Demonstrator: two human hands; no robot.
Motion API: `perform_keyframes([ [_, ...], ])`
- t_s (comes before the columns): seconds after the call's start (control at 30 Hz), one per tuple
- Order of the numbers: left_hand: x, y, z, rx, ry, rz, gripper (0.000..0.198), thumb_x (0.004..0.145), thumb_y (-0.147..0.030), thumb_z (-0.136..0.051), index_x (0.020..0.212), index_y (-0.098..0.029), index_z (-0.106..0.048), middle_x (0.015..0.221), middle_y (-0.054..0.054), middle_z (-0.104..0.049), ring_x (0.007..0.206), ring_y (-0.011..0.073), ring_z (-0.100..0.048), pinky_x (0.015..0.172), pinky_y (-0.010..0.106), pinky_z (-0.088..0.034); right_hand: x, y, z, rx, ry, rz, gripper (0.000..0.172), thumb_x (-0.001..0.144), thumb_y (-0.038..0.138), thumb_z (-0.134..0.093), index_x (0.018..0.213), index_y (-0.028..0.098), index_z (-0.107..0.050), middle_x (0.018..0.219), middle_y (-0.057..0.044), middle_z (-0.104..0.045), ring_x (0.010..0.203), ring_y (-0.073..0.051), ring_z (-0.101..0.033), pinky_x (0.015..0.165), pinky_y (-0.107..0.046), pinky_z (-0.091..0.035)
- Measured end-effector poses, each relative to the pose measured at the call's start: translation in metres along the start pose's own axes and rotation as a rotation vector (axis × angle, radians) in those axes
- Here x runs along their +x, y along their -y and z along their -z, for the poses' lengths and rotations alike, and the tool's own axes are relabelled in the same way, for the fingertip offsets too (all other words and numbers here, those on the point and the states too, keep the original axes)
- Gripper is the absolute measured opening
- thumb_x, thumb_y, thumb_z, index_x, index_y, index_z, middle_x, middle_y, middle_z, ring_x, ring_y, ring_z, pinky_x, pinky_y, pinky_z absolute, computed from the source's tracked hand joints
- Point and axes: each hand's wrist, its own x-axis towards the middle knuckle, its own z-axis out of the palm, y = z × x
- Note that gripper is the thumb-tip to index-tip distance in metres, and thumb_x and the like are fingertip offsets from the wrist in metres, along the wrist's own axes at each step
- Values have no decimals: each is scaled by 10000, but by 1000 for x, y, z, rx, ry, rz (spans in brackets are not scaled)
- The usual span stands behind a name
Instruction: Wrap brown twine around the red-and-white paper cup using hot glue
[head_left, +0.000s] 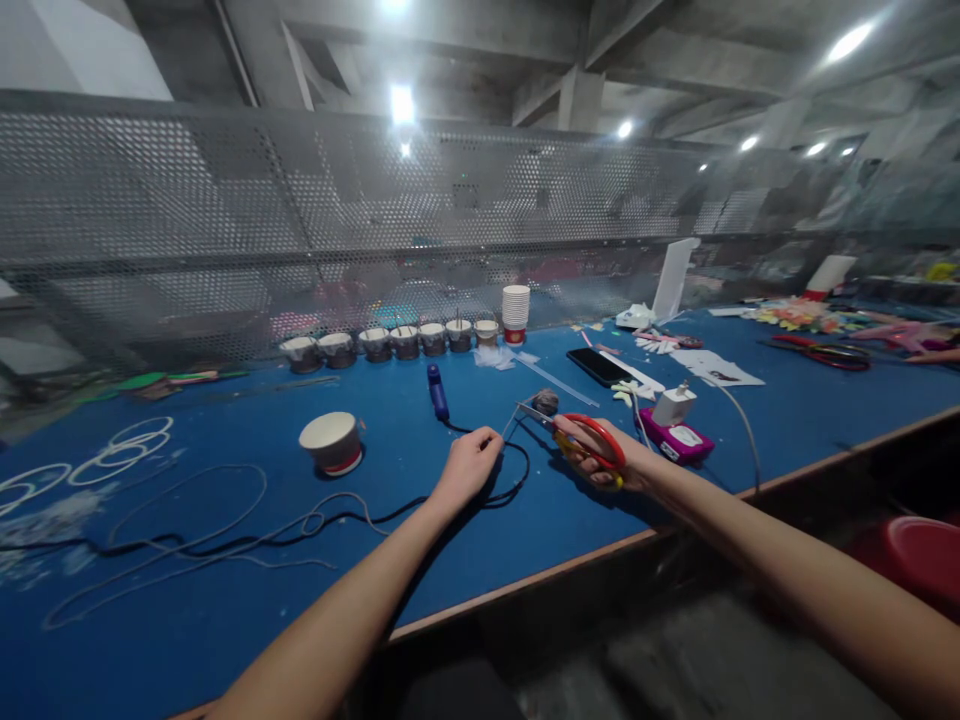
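Observation:
My right hand is closed round the red and yellow handles of a pair of scissors. The scissor blades point left, their tips by a thin grey cord. My left hand pinches that cord between thumb and fingers, and the strand rises from it to the blades. Just behind the blades sits a small dark grey ball of yarn. A loose length of grey cord lies in loops at the left. Nearer my left hand is a paper cup with a red band at its base.
A blue hot glue gun with a black cable lies mid-table. Several wrapped cups line the back beside a stack of paper cups. To the right are a phone, a purple power strip and another pair of scissors.

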Motion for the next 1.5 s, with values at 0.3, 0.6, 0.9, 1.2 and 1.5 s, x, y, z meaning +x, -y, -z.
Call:
perform_keyframes([
  [0.3, -4, -4, 3, -84, -20, -89, 190, 730, -254, -501, 560, -196, -563, 718, 10, -606, 702, 165, -544, 673, 267, -405, 2, -7, -4, 133, 98, -8, 358, 863, 518, -576, 736, 195, -487, 493, 70, -433, 315, -33, -347, 274, -99, -272],
  [0.6, -6, -16, 7, -315, 51, -145, 197, 752, -278, -511, 588, -188, -573, 1182, 104, -658, 1000, 221, -632, 891, 361, -463, 2, -9, -11, 230, 227, -57, 441, 858, 594, -526, 745, 167, -538, 603, 13, -539, 405, -64, -446, 333, -143, -350],
  [0.9, -5, -12, 8, -402, 53, -109, 180, 710, -266, -522, 562, -186, -585, 1110, 113, -696, 972, 241, -651, 892, 392, -475, 2, -2, -18, 241, 218, -120, 492, 905, 590, -438, 666, 163, -488, 563, 34, -460, 373, -39, -368, 302, -117, -268],
  [1.2, -5, -12, 8, -449, -36, -54, 217, 695, -275, -512, 505, -176, -553, 1022, 97, -701, 886, 215, -667, 827, 347, -500, 0, 0, -20, 66, 110, -30, 429, 907, 540, -470, 667, 192, -396, 504, 73, -381, 319, -9, -245, 275, -90, -202],
  [1.5, 5, -3, 10, -534, -219, 127, 175, 649, -327, -524, 594, -169, -577, 609, -1, -579, 544, 128, -578, 465, 222, -466, 14, 22, 16, -567, -308, 322, 312, 761, 429, -682, 932, 203, -550, 650, 21, -550, 512, -112, -507, 436, -193, -372],
])
